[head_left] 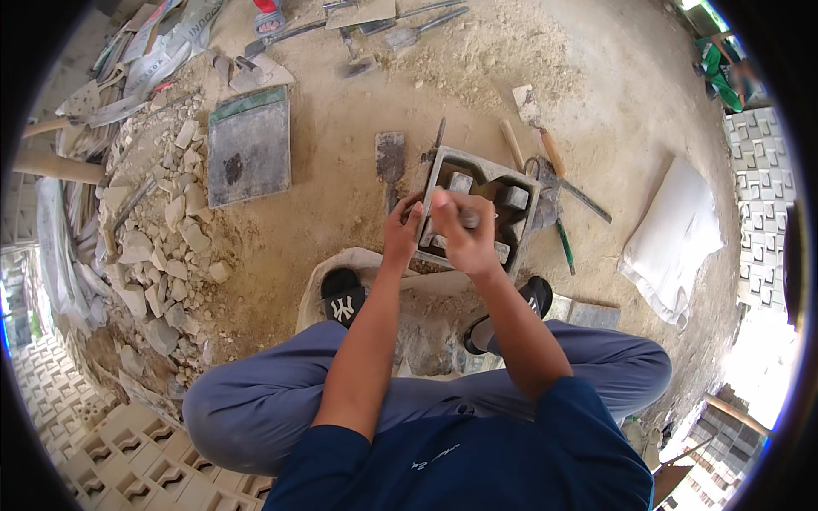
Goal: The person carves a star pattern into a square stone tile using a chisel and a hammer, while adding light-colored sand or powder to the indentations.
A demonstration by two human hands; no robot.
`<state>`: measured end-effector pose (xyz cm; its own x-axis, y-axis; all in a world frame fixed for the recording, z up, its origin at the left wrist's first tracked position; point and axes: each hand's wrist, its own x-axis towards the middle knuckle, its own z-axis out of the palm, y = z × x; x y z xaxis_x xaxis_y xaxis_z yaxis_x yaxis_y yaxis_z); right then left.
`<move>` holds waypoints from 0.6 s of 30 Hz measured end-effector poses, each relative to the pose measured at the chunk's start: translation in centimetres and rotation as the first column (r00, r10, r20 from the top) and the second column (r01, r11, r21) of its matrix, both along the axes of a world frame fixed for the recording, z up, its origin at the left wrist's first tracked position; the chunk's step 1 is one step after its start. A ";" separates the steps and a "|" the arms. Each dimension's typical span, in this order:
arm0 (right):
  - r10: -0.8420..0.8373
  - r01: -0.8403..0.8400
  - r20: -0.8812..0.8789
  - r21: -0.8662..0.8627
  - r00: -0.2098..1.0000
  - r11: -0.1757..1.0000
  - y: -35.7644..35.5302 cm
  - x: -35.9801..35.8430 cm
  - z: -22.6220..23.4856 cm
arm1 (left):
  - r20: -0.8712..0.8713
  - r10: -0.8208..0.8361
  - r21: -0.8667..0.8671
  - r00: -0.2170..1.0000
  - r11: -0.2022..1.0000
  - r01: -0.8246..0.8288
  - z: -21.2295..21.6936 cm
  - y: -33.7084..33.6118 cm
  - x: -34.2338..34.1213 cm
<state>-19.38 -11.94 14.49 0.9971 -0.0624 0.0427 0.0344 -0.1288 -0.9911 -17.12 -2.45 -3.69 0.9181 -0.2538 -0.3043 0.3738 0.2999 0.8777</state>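
Note:
A grey square mould (532, 204) sits in front of my feet, with several block-shaped cores (512, 198) inside its walls. My left hand (400, 236) is closed on the mould's left wall. Over the middle of the mould, my right hand (467, 238) is wrapped round a short grey rod-like tool (469, 218); its blunt end shows by my fingers, and the rest is hidden beneath the hand. Beside the left wall lies a flat trowel-like tool (391, 157). Wooden-handled tools (554, 153) lie against the far right corner.
Broken rubble (175, 247) is heaped at the left, near a square grey board (249, 152). A white sack (673, 243) lies at the right. Trowels and other tools (409, 36) are scattered at the back. Patterned blocks (141, 460) stand stacked at lower left and right. Another person (722, 75) is at far right.

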 end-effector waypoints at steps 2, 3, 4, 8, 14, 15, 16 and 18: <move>-0.064 0.058 0.054 0.101 0.996 0.993 0.3 0.1 -2.2 | -0.022 0.000 -0.012 1.000 1.000 -0.001 -0.3 -0.3 0.0; -0.092 0.079 0.082 0.156 0.992 0.985 0.5 0.2 -2.4 | -0.038 0.007 -0.019 0.999 1.000 -0.008 -0.4 -0.2 0.1; 0.033 -0.033 0.107 0.002 0.994 0.999 0.0 0.0 -2.3 | -0.036 0.012 -0.018 0.999 1.000 -0.013 -0.5 -0.2 -0.1; 0.010 -0.012 0.119 0.016 0.993 1.000 0.3 -1.4 0.9 | -0.022 -0.044 -0.017 0.999 0.999 0.043 1.1 0.1 0.4; 0.072 -0.070 0.051 -0.038 0.996 0.997 0.8 -1.1 0.7 | 0.126 0.070 -0.071 0.989 0.996 -0.061 -0.9 0.1 -0.1; 0.013 -0.013 0.021 0.025 1.000 1.000 0.3 -1.4 1.1 | 0.079 0.039 -0.036 0.996 0.999 -0.036 -0.6 -0.1 -0.1; -0.017 0.013 0.058 0.065 0.998 0.998 0.3 -1.5 0.3 | 0.031 0.009 -0.002 0.999 1.000 -0.009 -0.2 -0.4 -0.2; 0.097 -0.096 0.073 -0.011 0.993 0.995 0.3 -1.0 -1.2 | -0.002 0.009 -0.028 1.000 1.000 -0.009 -0.6 -0.2 -0.3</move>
<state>-20.41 -11.65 13.27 0.9927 0.0344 0.1160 0.1195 -0.1289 -0.9844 -17.46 -2.63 -4.27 0.9200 -0.2536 -0.2988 0.3723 0.3274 0.8685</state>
